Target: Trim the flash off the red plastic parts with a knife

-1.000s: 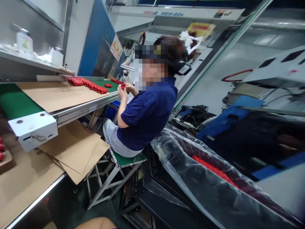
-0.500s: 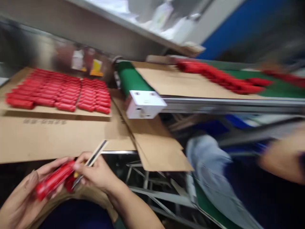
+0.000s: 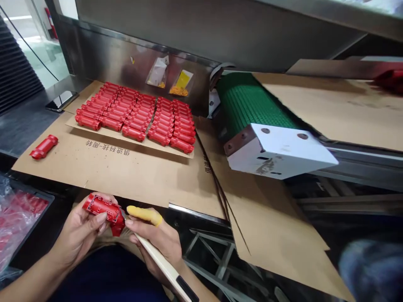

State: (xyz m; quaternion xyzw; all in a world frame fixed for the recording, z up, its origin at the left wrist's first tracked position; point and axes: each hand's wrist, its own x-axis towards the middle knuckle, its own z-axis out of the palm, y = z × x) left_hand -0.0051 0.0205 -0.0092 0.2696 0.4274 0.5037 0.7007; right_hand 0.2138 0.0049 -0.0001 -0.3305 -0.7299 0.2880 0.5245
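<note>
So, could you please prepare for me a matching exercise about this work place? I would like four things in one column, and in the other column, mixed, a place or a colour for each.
Things:
1. pale-handled tool
2. finger cover
3. conveyor belt
4. loose red part

Places and colours:
A. green
B. on the cardboard sheet, apart from the rows of red parts
C. yellow
D. held in the right hand

Right pairs: 1-D, 2-C, 3-A, 4-B

Co-worker's leg [image 3: 373, 268] and far-right red parts [image 3: 392, 82], both blurred and cut off
</note>
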